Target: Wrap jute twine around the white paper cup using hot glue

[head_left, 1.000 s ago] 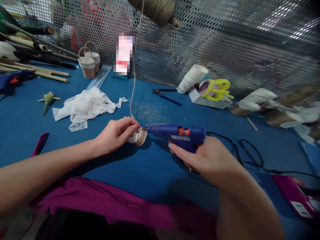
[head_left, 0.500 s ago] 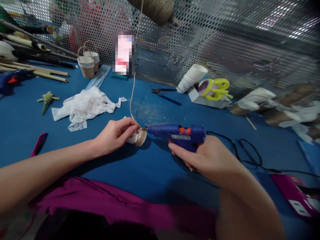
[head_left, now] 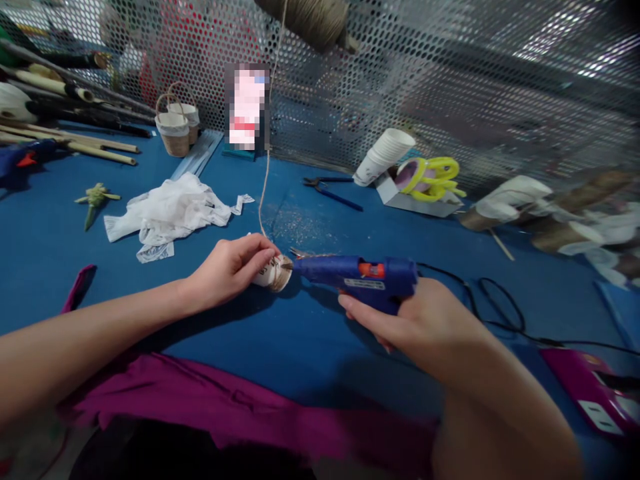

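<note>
My left hand (head_left: 233, 270) is closed around a small white paper cup (head_left: 269, 275), which lies on its side with a few turns of twine near its rim. From the cup, a strand of twine (head_left: 265, 183) runs up to a large twine spool (head_left: 315, 23) at the top. My right hand (head_left: 400, 320) grips a blue hot glue gun (head_left: 350, 275), its nozzle at the twine-wrapped end of the cup. Scissor-like metal tips show just behind the nozzle; the rest of that tool is hidden.
Crumpled white lace (head_left: 173, 207) lies left of the twine. Two small twine baskets (head_left: 173, 133) stand behind it. Pliers (head_left: 333, 190), stacked paper cups (head_left: 383, 157) and a box with yellow tubing (head_left: 425, 190) sit at the back. A black cord (head_left: 500, 313) and purple power strip (head_left: 590, 387) are right.
The glue gun has shifted slightly down and right, its nozzle moving lower on the cup's wrapped end. My left hand and the cup stay nearly still.
</note>
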Demonstrator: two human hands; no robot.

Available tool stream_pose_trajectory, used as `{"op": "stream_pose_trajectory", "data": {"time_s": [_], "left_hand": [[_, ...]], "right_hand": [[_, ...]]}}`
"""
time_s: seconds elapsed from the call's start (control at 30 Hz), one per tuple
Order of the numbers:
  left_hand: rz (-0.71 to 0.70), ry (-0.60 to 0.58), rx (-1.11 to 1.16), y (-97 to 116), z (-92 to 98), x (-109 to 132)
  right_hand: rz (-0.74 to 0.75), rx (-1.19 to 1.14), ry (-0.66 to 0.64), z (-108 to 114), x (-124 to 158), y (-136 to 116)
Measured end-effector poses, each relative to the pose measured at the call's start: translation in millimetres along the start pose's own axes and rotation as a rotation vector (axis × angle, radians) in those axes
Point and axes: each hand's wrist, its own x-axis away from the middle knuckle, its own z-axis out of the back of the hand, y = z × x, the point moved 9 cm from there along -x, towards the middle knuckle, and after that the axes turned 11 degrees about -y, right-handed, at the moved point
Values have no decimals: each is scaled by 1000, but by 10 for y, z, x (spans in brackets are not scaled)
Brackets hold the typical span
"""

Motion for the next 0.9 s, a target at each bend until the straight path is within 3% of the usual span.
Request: {"op": "stream_pose_trajectory", "data": {"time_s": [0.37, 0.63, 0.9], "left_hand": [[3, -2, 44, -27, -4, -2], [12, 7, -1, -18, -4, -6], [30, 15, 7, -50, 1, -7]], "right_hand": [[-31, -95, 4, -8, -38, 24], [-38, -29, -14, -21, -13, 44], [65, -37, 19, -8, 10, -70]]}}
